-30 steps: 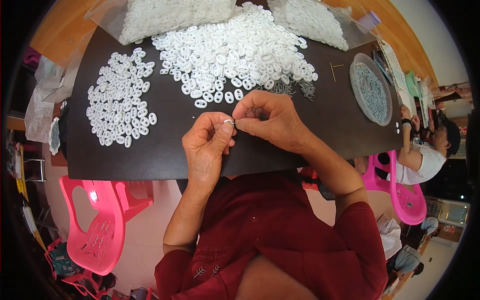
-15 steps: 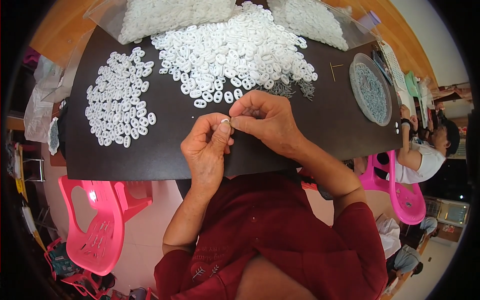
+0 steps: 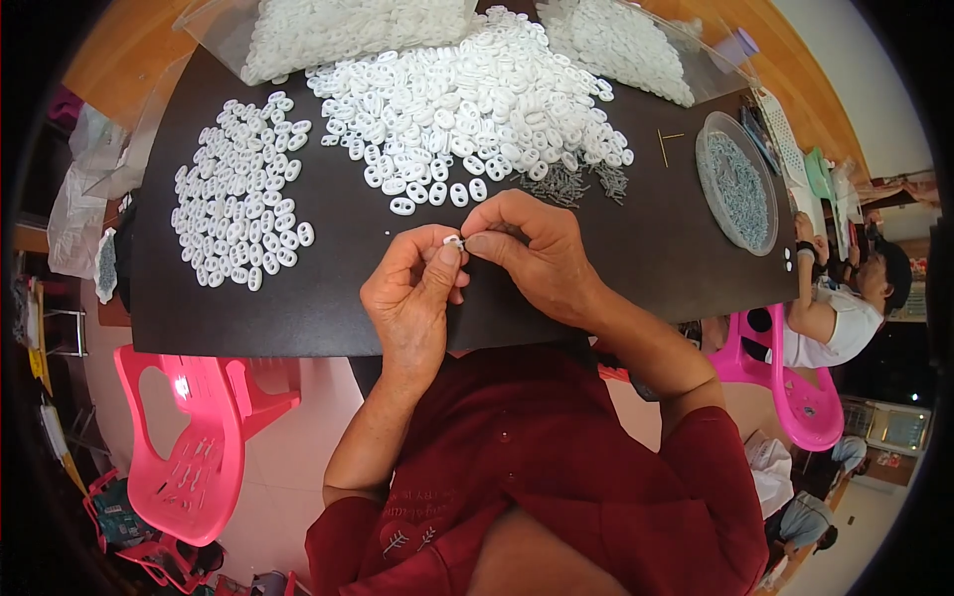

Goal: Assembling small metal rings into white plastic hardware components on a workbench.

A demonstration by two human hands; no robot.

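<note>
Over the dark table's near half, my left hand (image 3: 412, 283) pinches a small white oval plastic piece (image 3: 453, 240) between thumb and forefinger. My right hand (image 3: 532, 253) is closed in a pinch right beside that piece, thumb against forefinger. A thin sliver shows at its fingertips, too small to name. Just beyond the hands lies a large heap of white two-holed oval plastic pieces (image 3: 447, 109). Small grey screw-like pins (image 3: 556, 186) lie at the heap's near right edge. A spread group of similar white ovals (image 3: 238, 199) covers the table's left side.
A round clear tub (image 3: 737, 189) of small grey-blue metal bits stands at the right. Clear bags of white pieces (image 3: 348, 40) sit at the back. Two thin brass-coloured rods (image 3: 664, 149) lie near the tub. Pink chairs (image 3: 189, 457) flank me; another person (image 3: 835, 303) sits at right.
The white piece shows more clearly between my fingertips, and my right fingertips have drawn slightly away from it. Otherwise both hands stay in nearly the same place.
</note>
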